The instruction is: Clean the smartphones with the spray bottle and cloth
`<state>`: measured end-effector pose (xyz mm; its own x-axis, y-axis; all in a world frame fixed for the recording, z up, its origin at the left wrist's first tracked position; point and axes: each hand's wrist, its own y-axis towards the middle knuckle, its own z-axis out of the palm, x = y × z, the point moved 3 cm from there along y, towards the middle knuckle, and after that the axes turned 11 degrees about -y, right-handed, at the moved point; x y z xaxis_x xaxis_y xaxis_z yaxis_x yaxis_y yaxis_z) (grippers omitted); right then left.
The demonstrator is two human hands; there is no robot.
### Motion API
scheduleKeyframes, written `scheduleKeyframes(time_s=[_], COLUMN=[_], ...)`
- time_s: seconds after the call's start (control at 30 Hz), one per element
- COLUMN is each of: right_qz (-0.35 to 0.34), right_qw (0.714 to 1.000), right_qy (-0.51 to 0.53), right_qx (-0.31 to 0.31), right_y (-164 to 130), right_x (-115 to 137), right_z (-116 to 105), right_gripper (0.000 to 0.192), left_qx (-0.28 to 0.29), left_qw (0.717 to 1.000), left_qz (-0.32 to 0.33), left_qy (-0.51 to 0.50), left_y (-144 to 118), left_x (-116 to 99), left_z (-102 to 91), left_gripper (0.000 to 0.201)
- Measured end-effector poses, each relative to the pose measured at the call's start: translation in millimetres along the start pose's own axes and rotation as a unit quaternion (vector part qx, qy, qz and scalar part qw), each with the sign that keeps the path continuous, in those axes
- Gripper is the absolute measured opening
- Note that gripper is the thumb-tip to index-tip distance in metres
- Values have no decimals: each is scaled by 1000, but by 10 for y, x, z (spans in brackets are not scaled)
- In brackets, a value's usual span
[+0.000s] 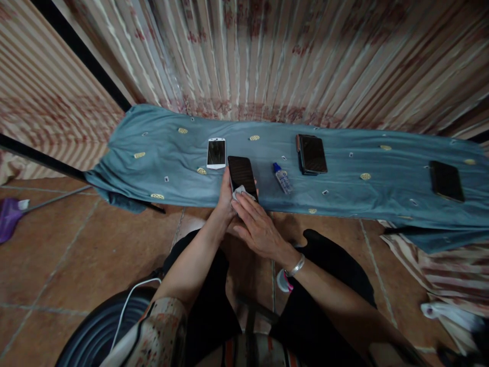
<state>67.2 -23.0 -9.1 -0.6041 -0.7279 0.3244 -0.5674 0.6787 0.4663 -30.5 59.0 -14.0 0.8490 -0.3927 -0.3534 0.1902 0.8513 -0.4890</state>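
Head view: the left hand (225, 201) grips the near end of a dark phone (242, 176), fingers wrapped around its lower edge so that it tilts up off the blue cloth (355, 199). The right hand (256, 224) lies just beside it, fingers pressed together and flat, pinning a small white wipe (239, 191) against the lower part of the screen. This looks like the wiping step, with only the near end of the glass covered so far. A next stroke would call for the wipe to travel away from the right hand, up the screen, while the left hand holds the phone steady.

Just beyond the right hand's fingertips lies a small spray bottle (283, 179); beyond the left hand, a white phone (216, 152). Farther off to the right are a phone in a folding case (312, 154) and another dark phone (446, 180).
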Motion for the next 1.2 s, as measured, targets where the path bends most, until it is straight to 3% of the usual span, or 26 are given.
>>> scheduleKeyframes(time_s=[0.43,0.7,1.0,1.2], right_qz=[-71,-18,53,97], right_qw=[995,998,997,993], right_qy=[-72,-65,-35,-5], right_qx=[11,23,-41,-68], right_y=[-70,-61,-8,24], right_x=[89,22,47,18], right_z=[59,40,31,27], right_gripper=[61,61,63,62], left_qx=[3,28,51,31], left_qw=[999,997,993,993], left_qz=[36,60,95,89], left_qy=[8,-41,-55,-72], left_y=[-61,-53,-13,20], left_x=[-259,-355,-412,-378], left_z=[-73,-42,36,122], left_gripper=[78,74,72,72])
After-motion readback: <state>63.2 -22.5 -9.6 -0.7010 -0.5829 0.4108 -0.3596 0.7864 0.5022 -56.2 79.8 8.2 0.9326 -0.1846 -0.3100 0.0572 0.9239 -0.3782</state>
